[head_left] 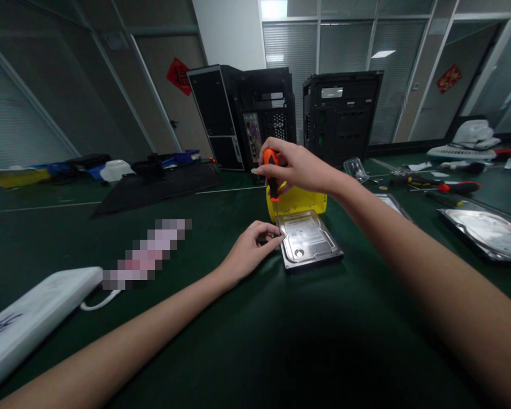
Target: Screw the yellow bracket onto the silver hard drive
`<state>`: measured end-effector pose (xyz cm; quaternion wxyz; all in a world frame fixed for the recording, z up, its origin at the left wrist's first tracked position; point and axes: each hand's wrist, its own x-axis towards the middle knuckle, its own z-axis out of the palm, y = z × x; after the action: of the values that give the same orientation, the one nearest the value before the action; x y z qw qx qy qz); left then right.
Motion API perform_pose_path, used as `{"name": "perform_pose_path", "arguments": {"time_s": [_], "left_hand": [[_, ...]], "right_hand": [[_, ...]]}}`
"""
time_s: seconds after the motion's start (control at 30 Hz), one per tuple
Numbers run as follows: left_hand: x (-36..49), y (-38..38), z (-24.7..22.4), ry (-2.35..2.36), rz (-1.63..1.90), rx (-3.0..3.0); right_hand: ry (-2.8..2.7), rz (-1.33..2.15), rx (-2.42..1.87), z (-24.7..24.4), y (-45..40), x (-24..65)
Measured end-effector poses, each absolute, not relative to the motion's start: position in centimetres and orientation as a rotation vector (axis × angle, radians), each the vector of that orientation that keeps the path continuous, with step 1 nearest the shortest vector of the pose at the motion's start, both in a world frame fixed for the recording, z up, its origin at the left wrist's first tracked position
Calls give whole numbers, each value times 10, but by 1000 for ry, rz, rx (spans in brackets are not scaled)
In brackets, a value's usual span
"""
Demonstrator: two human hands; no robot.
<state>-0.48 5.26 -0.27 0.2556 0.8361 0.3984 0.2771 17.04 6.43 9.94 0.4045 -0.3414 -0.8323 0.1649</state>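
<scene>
A silver hard drive (pixel 309 240) lies flat on the dark green table (pixel 187 335), label side up. My right hand (pixel 292 162) is wrapped round the orange and black handle of a screwdriver (pixel 271 161), held upright over the drive. Its thin shaft reaches down to the drive's upper left edge. My left hand (pixel 255 244) rests at the drive's left side, thumb and fingers bent together at the edge; whether something small is between them is too small to tell. Just behind the drive stands a yellow bin (pixel 302 200).
Black computer cases (pixel 215 113) stand at the back. Another hard drive (pixel 489 230) and red-black pliers (pixel 459 187) lie at the right. A white box (pixel 42 312) with a cable is at the left, and a black mat (pixel 162 184) behind it.
</scene>
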Motion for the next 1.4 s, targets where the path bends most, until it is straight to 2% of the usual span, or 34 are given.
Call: {"name": "perform_pose_path", "arguments": {"time_s": [0.3,0.47,0.57,0.77,0.87,1.1,1.4], "left_hand": [[-6,55,-5,1073,793,2194],[-9,65,-16,1052,954,2069],[-10,69,-20,1088,913,2095],[-10,65,-17,1228,920,2123],[-8,60,-12,1206,802,2267],[-2,59,-9,1261,537,2547],[-5,63,-10,1197,502,2546]], "right_hand": [[-2100,319,-922,101,62,169],[-2121,146,-816,99,63,167],[-2137,109,-795,100,61,165],[-2144,477,-872,107,58,173],[-2171,581,-879,112,56,181],[-2196,440,-1042,118,52,185],[-2139,169,-1251,114,53,187]]}}
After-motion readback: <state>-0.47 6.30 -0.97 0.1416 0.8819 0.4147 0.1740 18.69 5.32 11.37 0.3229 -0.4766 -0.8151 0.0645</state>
